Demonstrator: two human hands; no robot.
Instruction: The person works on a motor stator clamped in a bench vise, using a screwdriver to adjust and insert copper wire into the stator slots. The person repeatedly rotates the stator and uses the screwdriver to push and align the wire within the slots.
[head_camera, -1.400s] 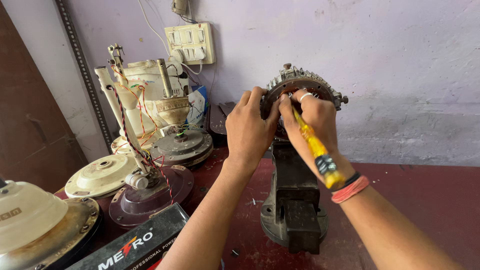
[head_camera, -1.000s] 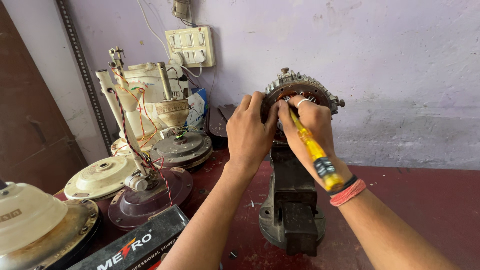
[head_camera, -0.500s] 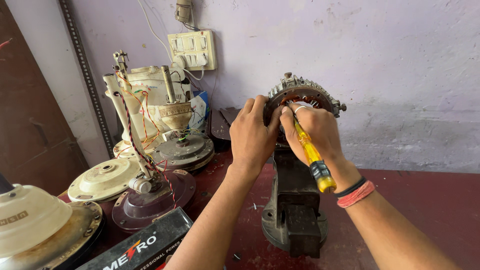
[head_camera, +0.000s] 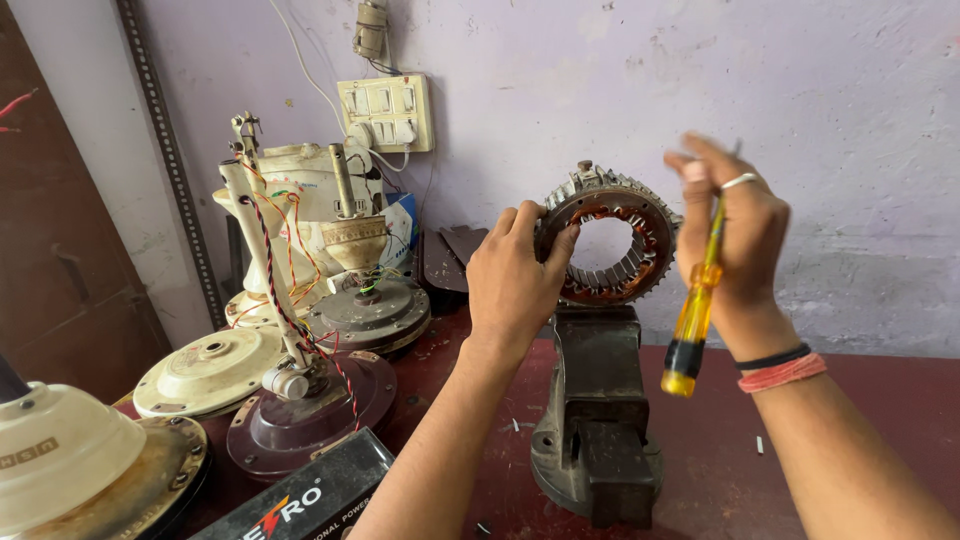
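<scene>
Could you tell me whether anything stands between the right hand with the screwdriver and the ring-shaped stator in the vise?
Nothing visible does: the right hand holds the screwdriver just right of the stator, open air between; the left hand grips its opposite rim.

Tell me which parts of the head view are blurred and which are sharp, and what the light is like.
Head view: the right hand and its yellow screwdriver are motion-blurred; the left hand, stator ring and vise are sharp; light is soft and even, without glare or hard shadows.
</scene>
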